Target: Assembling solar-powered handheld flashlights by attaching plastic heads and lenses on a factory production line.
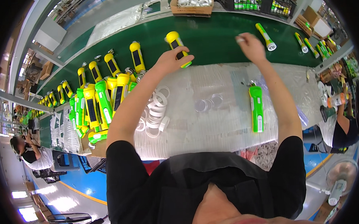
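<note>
Clamps fingers of the nearer left hand [170, 60] on a yellow flashlight [174, 41] just right of the palm, slanted lengthwise far-left to near-right over the green belt [214, 41], and holds the right hand [253, 48] well apart, with fingers too blurred to judge.

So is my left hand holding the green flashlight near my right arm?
No, your left hand grasps a yellow flashlight instead.
</note>
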Motion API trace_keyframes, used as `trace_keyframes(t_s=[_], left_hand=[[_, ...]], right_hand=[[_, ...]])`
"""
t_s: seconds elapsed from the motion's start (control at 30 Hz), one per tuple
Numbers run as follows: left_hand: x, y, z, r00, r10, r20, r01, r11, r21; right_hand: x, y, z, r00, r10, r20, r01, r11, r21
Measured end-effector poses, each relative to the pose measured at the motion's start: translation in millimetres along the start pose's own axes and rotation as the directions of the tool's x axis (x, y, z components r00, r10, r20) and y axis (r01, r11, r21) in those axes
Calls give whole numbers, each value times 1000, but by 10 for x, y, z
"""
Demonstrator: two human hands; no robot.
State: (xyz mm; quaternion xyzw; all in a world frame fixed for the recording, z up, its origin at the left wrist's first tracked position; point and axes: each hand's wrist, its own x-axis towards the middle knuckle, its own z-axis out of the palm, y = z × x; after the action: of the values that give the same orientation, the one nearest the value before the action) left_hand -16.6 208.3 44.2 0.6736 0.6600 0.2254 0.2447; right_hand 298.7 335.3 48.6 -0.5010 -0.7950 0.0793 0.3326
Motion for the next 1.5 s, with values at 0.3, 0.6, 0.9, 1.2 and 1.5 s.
trace_keyframes(t_s=[0.3, 0.6, 0.9, 1.2, 1.5], left_hand=[[-1562, 886, 360, 845, 492, 211, -506, 862, 16], [-1803, 785, 235, 873, 486, -28, -429, 740, -518], [-2252, 642, 308, 919, 347, -187, -388, 708, -590], [-2194, 734, 556, 683, 645, -342, -722, 667, -182], [-958, 57, 317, 856, 459, -238, -417, 885, 209]], right_hand=[[-1642, -1421, -80, 752, 123, 648, -653, 2, 757], [-2450, -1727, -458, 528, -473, 705, -697, 232, 678], [-2549, -1926, -423, 597, -403, 694, -564, 404, 720], [-2633, -1979, -211, 768, -189, 612, -596, 136, 791], [-2467, -1751, -333, 830, -24, 558, -555, 69, 829]])
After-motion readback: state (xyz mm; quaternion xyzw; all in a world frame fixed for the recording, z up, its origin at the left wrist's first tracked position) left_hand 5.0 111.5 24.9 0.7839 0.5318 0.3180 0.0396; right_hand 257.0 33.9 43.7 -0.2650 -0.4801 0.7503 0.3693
